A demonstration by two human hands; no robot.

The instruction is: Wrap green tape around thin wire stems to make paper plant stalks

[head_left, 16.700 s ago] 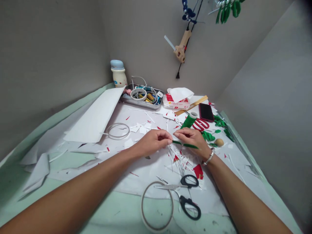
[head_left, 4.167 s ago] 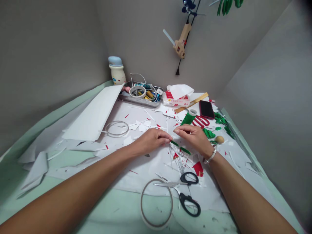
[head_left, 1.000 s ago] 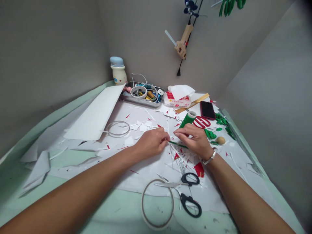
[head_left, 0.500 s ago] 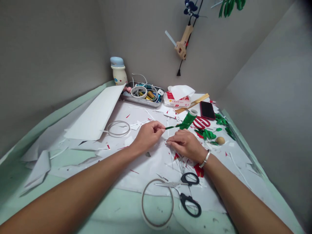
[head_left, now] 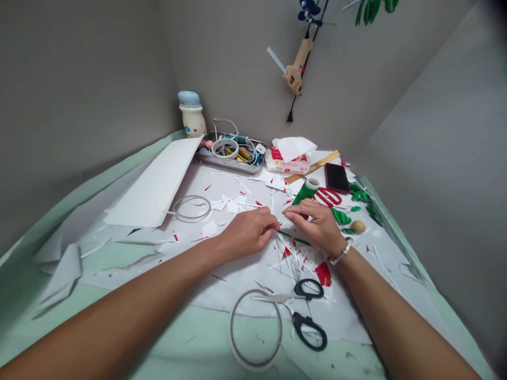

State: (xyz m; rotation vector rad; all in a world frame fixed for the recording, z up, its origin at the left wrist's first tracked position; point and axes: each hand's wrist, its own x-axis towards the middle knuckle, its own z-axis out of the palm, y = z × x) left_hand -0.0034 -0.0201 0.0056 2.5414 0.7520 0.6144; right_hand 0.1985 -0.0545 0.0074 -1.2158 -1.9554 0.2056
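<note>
My left hand [head_left: 249, 232] pinches one end of a thin green stem [head_left: 293, 238] low over the paper-covered table. My right hand [head_left: 315, 224] has its fingers closed over the same stem just to the right, its wrist wearing a silver bangle. A roll of green tape [head_left: 306, 192] lies just beyond my right hand. Thin white wires [head_left: 289, 253] and red paper scraps [head_left: 322, 273] lie under and in front of both hands.
Black scissors [head_left: 304, 311] and a wire ring [head_left: 255, 328] lie near me. Farther off are a metal tray [head_left: 232, 151] of odds and ends, a tissue pack [head_left: 288, 158], a phone [head_left: 336, 177], red scissors [head_left: 328, 197], green leaves [head_left: 340, 217]. A glue gun [head_left: 295, 63] hangs on the wall.
Half a second ago my left hand held the stem raised toward the green tape roll; now both hands are back low together, pinching the stem over the wires.
</note>
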